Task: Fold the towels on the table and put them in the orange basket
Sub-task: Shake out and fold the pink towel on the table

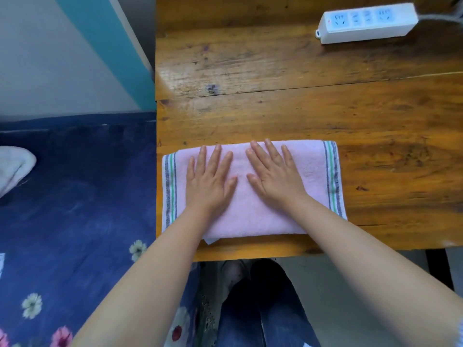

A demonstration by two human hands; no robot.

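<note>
A pink towel (313, 169) with green and grey striped ends lies folded near the front left corner of the wooden table (300, 108). My left hand (210, 179) presses flat on the towel's left half, fingers straight and spread. My right hand (274, 176) presses flat just beside it on the middle of the towel, fingers also straight. A small white corner of the towel pokes out at its near edge. No orange basket is in view.
A white power strip (365, 22) with a cable lies at the table's far right. Left of the table is a bed with a dark blue flowered sheet (75, 196), and a white cloth (13, 169) lies at its left edge.
</note>
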